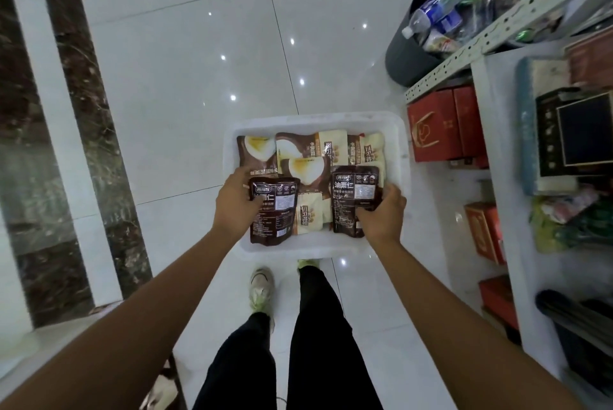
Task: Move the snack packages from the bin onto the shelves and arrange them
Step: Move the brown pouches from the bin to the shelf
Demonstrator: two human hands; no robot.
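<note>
A white plastic bin point(315, 121) sits on the floor in front of my feet, holding several snack packages, brown ones and cream ones point(308, 217). My left hand point(234, 204) grips a dark brown pouch point(273, 210) at its left edge, back label facing up. My right hand point(381, 214) grips a second dark brown pouch point(353, 197) at its right edge. Both pouches are over the near half of the bin. Further packages with egg-like pictures point(303, 164) lie at the far side. White shelves point(497, 151) stand to the right.
The shelves hold red boxes point(438, 126), dark boxes and green packets. A grey trash can point(411, 55) full of plastic bottles stands beyond the shelf's end. Glossy white tile floor stretches ahead. A dark marble strip runs along the left. My legs and shoes are just behind the bin.
</note>
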